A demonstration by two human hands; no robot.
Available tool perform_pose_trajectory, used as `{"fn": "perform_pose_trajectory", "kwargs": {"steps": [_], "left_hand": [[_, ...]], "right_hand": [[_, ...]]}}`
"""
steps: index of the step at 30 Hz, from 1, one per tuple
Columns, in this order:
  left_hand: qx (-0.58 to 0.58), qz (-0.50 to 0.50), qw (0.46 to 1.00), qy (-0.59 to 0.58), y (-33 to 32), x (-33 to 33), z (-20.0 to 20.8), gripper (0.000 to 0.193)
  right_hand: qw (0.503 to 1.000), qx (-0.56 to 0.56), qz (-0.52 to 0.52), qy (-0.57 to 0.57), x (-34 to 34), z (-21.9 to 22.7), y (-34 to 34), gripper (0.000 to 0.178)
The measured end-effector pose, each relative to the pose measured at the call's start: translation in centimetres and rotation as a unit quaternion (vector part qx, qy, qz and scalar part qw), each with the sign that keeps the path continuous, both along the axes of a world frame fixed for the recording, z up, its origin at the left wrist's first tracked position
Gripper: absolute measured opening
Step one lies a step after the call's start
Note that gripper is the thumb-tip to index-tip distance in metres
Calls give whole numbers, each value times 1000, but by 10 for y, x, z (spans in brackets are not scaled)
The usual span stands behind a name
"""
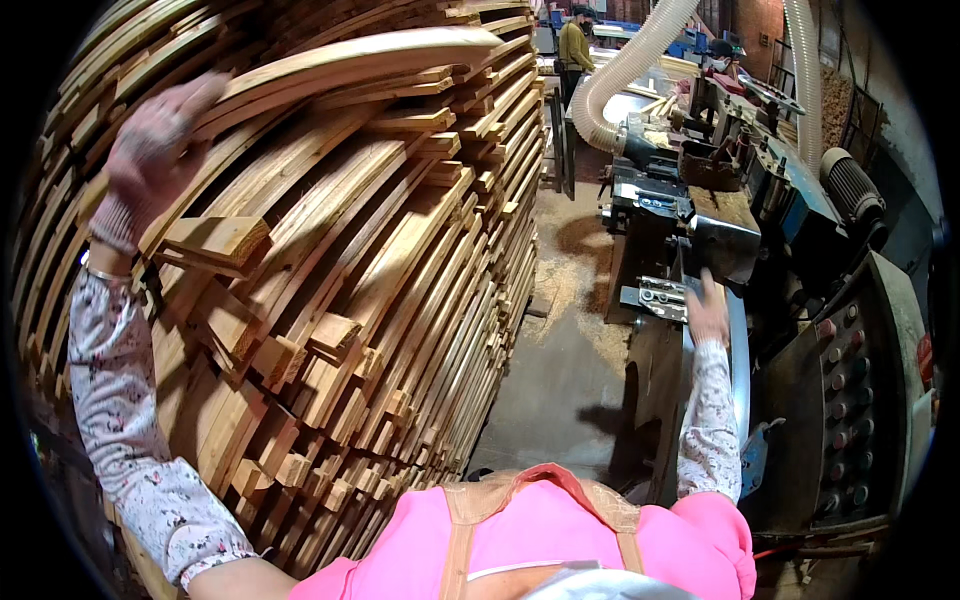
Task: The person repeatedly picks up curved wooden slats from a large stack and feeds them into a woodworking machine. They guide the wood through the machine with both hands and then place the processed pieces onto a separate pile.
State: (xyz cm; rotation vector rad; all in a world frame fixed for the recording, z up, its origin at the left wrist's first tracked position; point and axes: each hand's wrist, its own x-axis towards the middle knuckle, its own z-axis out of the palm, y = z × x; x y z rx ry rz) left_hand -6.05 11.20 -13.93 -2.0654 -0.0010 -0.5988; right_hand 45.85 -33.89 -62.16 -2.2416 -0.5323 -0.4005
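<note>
The left hand point(160, 150), in a pale knit glove, has its grip closed around the near end of a light wooden board point(350, 65). The board is raised at the upper left, in front of the upper part of a tall stack of boards point(400, 250), and stretches away toward the top of the stack. The right hand point(709, 318) is open, fingers stretched forward over the metal bed point(740, 350) of a machine, just beside a small metal block point(660, 298); whether it touches the bed I cannot tell. Patterned sleeves point(120, 370) cover both forearms, and a pink top point(420, 530) shows below.

Beyond the right hand sits a metal hood point(727, 250), with a ribbed hose point(630, 75) farther back. A button panel point(850, 400) stands to the right. Sawdust point(570, 290) lies on the floor point(540, 390) between stack and machine. Two other people are at the far end, one in a yellowish top point(574, 46).
</note>
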Motion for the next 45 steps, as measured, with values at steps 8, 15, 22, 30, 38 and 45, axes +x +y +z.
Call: {"fn": "perform_pose_trajectory", "kwargs": {"steps": [8,15,22,30,38,45], "left_hand": [[116,-148,968,165,-92,148,-22,57],[-274,180,943,-52,65,86,-15,74],[-316,409,851,-94,223,-46,-72,77],[-261,441,855,-79,258,-48,-75,76],[-204,406,886,-87,293,-69,-84,76],[-115,358,923,-82,331,-90,-85,76]], "right_hand": [[889,70,388,-231,-142,209,117,89],[993,38,3,-111,-205,-23,-61,66],[872,-321,-339,149,-295,-101,-190,65],[919,-174,-340,99,-35,-112,-113,68],[912,-293,-273,84,-172,-132,-169,60],[899,-317,-293,66,-315,-116,-230,42]]}}
